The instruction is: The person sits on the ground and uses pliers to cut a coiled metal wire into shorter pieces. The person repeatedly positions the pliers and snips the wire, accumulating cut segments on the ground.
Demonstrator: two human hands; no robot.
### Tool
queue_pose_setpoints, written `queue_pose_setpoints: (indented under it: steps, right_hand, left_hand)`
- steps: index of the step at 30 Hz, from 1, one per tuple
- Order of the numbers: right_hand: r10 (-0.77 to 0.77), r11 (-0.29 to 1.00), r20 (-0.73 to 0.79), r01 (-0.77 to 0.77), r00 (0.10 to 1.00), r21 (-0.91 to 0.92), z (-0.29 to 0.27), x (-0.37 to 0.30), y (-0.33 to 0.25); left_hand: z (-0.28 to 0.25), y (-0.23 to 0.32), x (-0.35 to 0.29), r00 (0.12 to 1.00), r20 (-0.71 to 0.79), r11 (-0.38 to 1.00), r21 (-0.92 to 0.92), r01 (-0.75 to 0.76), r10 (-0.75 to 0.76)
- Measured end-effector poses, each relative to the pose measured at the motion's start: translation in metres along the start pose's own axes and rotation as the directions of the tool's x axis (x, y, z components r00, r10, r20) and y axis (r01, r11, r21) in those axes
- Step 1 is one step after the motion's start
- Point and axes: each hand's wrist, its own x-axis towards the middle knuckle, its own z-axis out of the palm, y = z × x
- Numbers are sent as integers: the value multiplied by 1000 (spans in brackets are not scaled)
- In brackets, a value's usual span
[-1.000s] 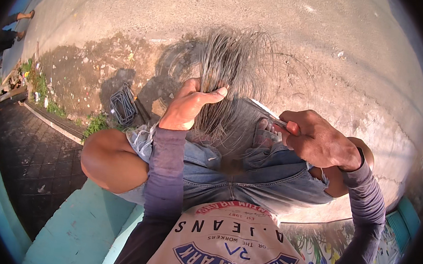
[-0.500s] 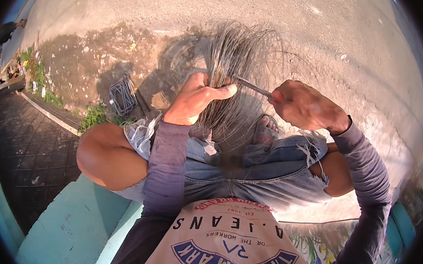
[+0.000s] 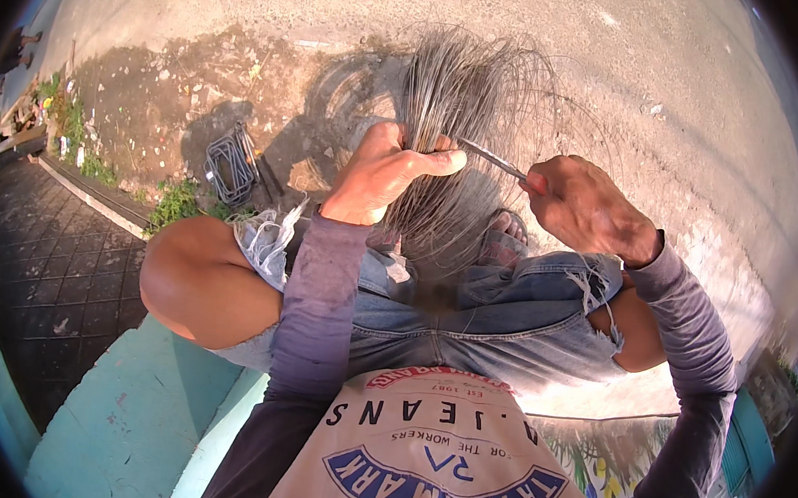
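My left hand [image 3: 384,171] is wrapped round the middle of a thick bundle of thin grey-brown strands [image 3: 437,94], which look like wire. Its thumb lies across the front. The strands fan out above and below my grip, some curling loose to the right. In my right fist [image 3: 592,207] is a slim metal tool [image 3: 493,158] with a reddish grip. Its tip reaches the bundle just beside my left thumb; the exact kind of tool is hard to make out.
Bent metal rods [image 3: 230,171] lie on the ground to the left, near green weeds [image 3: 175,206]. I sit on a turquoise ledge [image 3: 119,414], knees apart. My sandalled foot [image 3: 504,240] rests on the concrete below the strands. Dark paving [image 3: 55,271] lies at far left.
Both hands have shifted slightly to the right in the picture, along with the bundle and the tool. The tool's tip stays at the bundle by my left thumb.
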Motion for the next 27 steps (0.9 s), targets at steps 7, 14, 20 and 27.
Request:
queue_pose_setpoints:
  steps: [7,14,20,27]
  right_hand:
    - [183,477,123,-198,975,856,8,-11,8]
    - [-15,-26,77,-77,997,997,38,-27,40]
    - [74,-65,206,-201,976,977,8,-14,5]
    - [47,-93,200,-195,979,976,29,-31,33]
  left_hand:
    - [1,-3,3,1000,-5,999,44,-20,20]
    - [5,7,2,998,47,997,64,39,-42]
    - [3,1,3,998,38,996,67,56,-59]
    - [-1,-10,8,995,76,996,64,56,-60]
